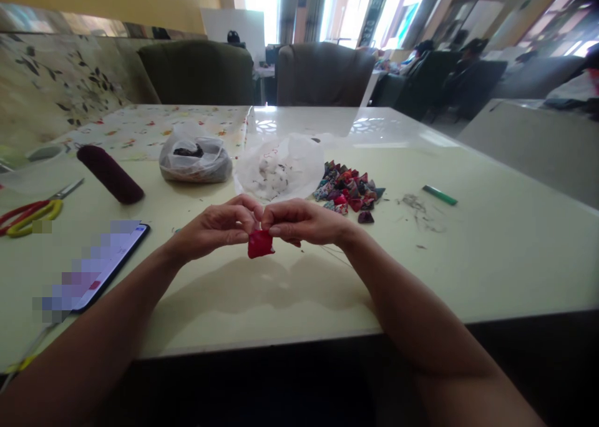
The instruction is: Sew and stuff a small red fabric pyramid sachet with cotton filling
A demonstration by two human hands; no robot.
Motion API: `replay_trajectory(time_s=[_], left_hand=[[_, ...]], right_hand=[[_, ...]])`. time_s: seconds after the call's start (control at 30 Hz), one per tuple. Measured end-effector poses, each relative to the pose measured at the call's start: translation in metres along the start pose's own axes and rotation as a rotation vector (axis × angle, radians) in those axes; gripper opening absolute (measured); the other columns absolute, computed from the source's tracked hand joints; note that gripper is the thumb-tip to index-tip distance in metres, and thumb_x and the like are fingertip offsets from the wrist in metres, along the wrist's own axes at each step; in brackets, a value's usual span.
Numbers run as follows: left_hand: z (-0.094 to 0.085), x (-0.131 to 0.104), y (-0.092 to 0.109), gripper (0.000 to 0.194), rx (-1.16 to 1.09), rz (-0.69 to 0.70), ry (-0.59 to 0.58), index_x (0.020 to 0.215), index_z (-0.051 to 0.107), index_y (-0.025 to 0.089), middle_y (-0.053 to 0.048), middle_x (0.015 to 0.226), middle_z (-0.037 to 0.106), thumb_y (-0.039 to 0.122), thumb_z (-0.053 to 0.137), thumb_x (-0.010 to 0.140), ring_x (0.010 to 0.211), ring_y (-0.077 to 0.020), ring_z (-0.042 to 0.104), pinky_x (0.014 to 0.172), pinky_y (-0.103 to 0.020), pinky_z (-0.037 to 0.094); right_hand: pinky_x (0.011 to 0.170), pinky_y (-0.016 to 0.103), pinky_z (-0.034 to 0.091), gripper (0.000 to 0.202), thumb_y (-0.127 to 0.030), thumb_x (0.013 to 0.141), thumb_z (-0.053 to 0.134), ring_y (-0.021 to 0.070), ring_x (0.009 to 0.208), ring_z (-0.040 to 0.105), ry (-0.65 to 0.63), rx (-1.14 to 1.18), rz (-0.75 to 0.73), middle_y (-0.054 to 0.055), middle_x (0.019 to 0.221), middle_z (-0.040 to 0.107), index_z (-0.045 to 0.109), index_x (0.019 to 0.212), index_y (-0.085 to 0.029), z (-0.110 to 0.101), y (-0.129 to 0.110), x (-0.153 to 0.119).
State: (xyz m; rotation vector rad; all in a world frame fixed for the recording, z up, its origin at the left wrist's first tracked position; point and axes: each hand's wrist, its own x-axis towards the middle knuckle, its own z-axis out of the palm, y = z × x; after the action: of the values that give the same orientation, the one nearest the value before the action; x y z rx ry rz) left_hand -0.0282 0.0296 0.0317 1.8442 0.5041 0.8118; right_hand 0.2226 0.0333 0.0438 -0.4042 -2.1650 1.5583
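A small red fabric pouch [260,245] hangs between my hands above the near part of the table. My left hand [222,225] pinches its upper left corner, and my right hand [304,221] grips the upper right edge. Just beyond my fingers, an open plastic bag [276,171] holds white stuffing. To the right of that bag lies a heap of small patterned fabric pieces [349,186], several of them pyramid-shaped. One dark fabric piece [365,217] sits at the near side of the heap.
Scissors [35,215] with red and yellow handles, a dark purple thread spool [110,174] and a lit phone [110,268] lie left. A tied-up plastic bag [195,158] stands behind. A green tool [440,195] and loose thread scraps [418,208] lie right.
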Motion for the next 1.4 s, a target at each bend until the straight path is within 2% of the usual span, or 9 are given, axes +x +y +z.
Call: replay_trajectory(time_s=[0.17,0.27,0.47,0.57,0.73,0.93,1.13,1.3,1.4], left_hand=[[-0.005,-0.001,0.003,0.016,0.063,-0.020,-0.061,0.081,0.071,0.024,-0.008,0.088,0.060,0.038,0.073,0.086,0.082,-0.0214,0.065,0.076,-0.038,0.061],[-0.005,-0.001,0.004,0.021,0.076,-0.031,-0.027,0.081,0.069,0.023,-0.008,0.086,0.063,0.043,0.073,0.085,0.080,-0.0219,0.065,0.074,-0.038,0.061],[0.001,0.000,0.000,0.018,-0.002,-0.041,0.097,0.086,0.070,0.022,-0.008,0.090,0.067,0.040,0.073,0.087,0.079,-0.0196,0.067,0.070,-0.034,0.061],[0.004,0.000,-0.003,0.016,-0.063,-0.057,0.120,0.087,0.070,0.021,-0.007,0.088,0.068,0.037,0.073,0.087,0.077,-0.0189,0.069,0.073,-0.034,0.061],[0.003,0.001,-0.008,0.016,-0.036,-0.014,0.219,0.088,0.072,0.022,-0.006,0.091,0.069,0.036,0.077,0.084,0.078,-0.0175,0.067,0.070,-0.031,0.059],[0.002,0.001,-0.010,0.016,-0.018,-0.010,0.231,0.087,0.071,0.022,-0.006,0.089,0.068,0.037,0.077,0.084,0.080,-0.0177,0.066,0.072,-0.032,0.057],[0.003,0.002,-0.007,0.018,0.019,-0.001,0.213,0.086,0.071,0.020,-0.006,0.087,0.066,0.037,0.076,0.085,0.075,-0.0159,0.063,0.066,-0.029,0.055],[0.005,0.003,-0.005,0.016,-0.027,-0.007,0.201,0.087,0.071,0.016,-0.004,0.086,0.065,0.032,0.075,0.086,0.076,-0.0134,0.064,0.069,-0.024,0.055],[0.006,0.003,-0.006,0.012,-0.071,-0.009,0.214,0.088,0.071,0.017,-0.004,0.085,0.067,0.028,0.074,0.087,0.077,-0.0135,0.066,0.071,-0.024,0.056]], right_hand=[[0.054,0.017,0.040,0.023,-0.038,0.097,0.060,0.0063,0.063,0.046,-0.034,-0.067,0.018,-0.002,0.078,0.053,0.059,0.098,-0.015,0.001,-0.007,-0.001],[0.055,0.017,0.040,0.017,-0.032,0.095,0.062,0.0064,0.064,0.046,-0.005,-0.053,-0.017,-0.002,0.078,0.054,0.059,0.095,-0.015,0.003,-0.006,0.001],[0.051,0.018,0.035,0.017,-0.032,0.092,0.067,0.0057,0.057,0.041,0.360,-0.011,-0.171,-0.006,0.064,0.045,0.064,0.100,-0.017,0.010,0.003,0.007],[0.052,0.018,0.036,0.017,-0.033,0.091,0.069,0.0054,0.056,0.042,0.433,-0.017,-0.180,-0.005,0.065,0.050,0.068,0.096,-0.017,0.014,0.005,0.010],[0.056,0.020,0.041,0.011,-0.026,0.090,0.069,0.0061,0.062,0.050,0.447,-0.013,-0.177,-0.002,0.074,0.061,0.071,0.092,-0.016,0.017,0.004,0.012],[0.060,0.021,0.044,0.013,-0.028,0.088,0.070,0.0093,0.070,0.057,0.480,-0.052,-0.144,0.001,0.078,0.064,0.073,0.091,-0.016,0.016,0.004,0.011],[0.064,0.022,0.044,0.016,-0.030,0.090,0.067,0.0094,0.071,0.057,0.458,-0.138,-0.137,0.002,0.080,0.066,0.073,0.088,-0.014,0.016,0.007,0.012],[0.054,0.021,0.035,0.015,-0.028,0.089,0.069,0.0062,0.059,0.044,0.584,-0.200,-0.197,-0.003,0.068,0.057,0.071,0.097,-0.016,0.017,0.014,0.014],[0.057,0.021,0.038,0.012,-0.026,0.089,0.069,0.0065,0.062,0.048,0.600,-0.214,-0.217,-0.002,0.072,0.062,0.072,0.094,-0.015,0.018,0.014,0.015]])
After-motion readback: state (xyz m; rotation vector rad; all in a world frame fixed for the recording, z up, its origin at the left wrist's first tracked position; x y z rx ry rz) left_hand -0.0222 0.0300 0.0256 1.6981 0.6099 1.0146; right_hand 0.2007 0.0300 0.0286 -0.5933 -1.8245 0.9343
